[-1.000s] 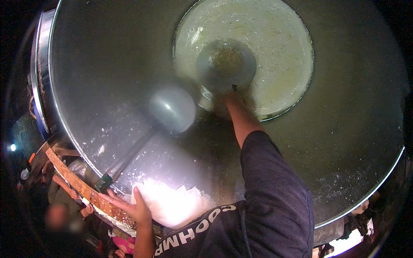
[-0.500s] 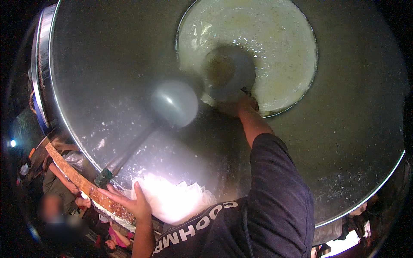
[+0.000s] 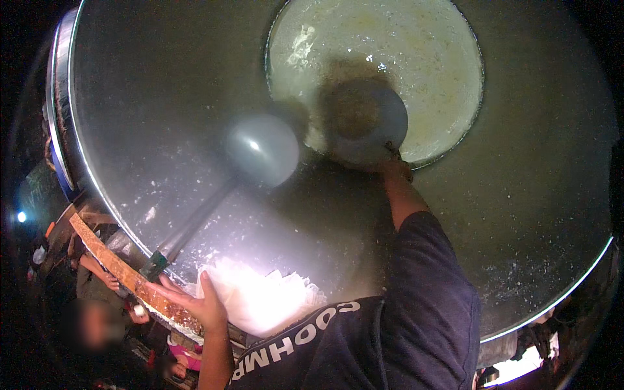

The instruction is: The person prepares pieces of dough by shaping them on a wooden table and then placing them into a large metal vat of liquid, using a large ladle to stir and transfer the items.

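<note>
Pale creamy liquid (image 3: 429, 71) forms a round pool in a huge metal vessel (image 3: 507, 182). My right hand (image 3: 396, 170), dim at the pool's lower edge, grips a dark round metal bowl (image 3: 364, 114); whether it has a handle is unclear. Left of the pool, a shiny round-headed ladle (image 3: 260, 149) lies along the vessel, its long handle reaching a green end (image 3: 156, 263) by my left fingers. My left hand (image 3: 201, 302) has its fingers apart over a curved wooden board (image 3: 123, 263) at the rim. Beside its thumb is a glaring white cloth or sheet (image 3: 266, 296).
Outside the vessel's lower left, other people are partly visible: a hand (image 3: 110, 279), a pink garment (image 3: 188, 357). A small bright light (image 3: 21, 216) shows at far left. The curved metal rim (image 3: 578, 279) runs round the right, with bright daylight (image 3: 520, 367) below it.
My right hand and the dark bowl have moved right and slightly down the picture across the pool. My left hand has barely moved. The people outside the rim have shifted a little.
</note>
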### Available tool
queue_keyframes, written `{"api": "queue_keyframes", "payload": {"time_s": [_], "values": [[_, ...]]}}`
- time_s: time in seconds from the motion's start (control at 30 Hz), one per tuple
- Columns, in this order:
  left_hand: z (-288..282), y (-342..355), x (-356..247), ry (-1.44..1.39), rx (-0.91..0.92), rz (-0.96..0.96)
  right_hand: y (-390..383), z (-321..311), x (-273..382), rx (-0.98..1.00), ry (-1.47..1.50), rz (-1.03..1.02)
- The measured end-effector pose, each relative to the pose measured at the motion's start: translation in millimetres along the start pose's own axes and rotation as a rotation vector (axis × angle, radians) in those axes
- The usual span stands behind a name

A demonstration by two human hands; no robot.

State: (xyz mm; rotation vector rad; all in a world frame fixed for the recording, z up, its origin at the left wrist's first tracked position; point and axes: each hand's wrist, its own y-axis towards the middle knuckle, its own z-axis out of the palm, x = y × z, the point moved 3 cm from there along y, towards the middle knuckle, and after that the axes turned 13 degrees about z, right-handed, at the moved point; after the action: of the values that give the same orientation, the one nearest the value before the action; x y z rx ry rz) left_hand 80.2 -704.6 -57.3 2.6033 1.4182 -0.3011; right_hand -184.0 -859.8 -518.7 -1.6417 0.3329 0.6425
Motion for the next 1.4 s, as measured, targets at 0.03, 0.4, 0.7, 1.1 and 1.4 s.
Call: {"api": "queue_keyframes", "payload": {"time_s": [0.03,0.4,0.7,1.1,1.4], "values": [[0.0,0.7,-0.2,-0.003,0.001,0.004,15.7,6.6,-3.3,0.009,-0.041,0.013],[-1.5,-0.8,9.5,-0.016,0.005,0.03,-6.6,2.6,-77.3,-0.172,0.139,-0.252],[-0.9,10.1,-12.8,-0.043,-0.019,0.078,97.5,72.3,-65.9,-0.287,-0.029,-0.348],[-20.0,-2.1,18.9,-0.05,-0.073,0.162,-3.4,-22.1,-88.2,-0.219,0.628,-0.457],[-3.7,6.4,59.6,-0.25,-0.307,0.297,-252.2,-118.3,-275.2,-0.205,1.174,-0.659]]}}
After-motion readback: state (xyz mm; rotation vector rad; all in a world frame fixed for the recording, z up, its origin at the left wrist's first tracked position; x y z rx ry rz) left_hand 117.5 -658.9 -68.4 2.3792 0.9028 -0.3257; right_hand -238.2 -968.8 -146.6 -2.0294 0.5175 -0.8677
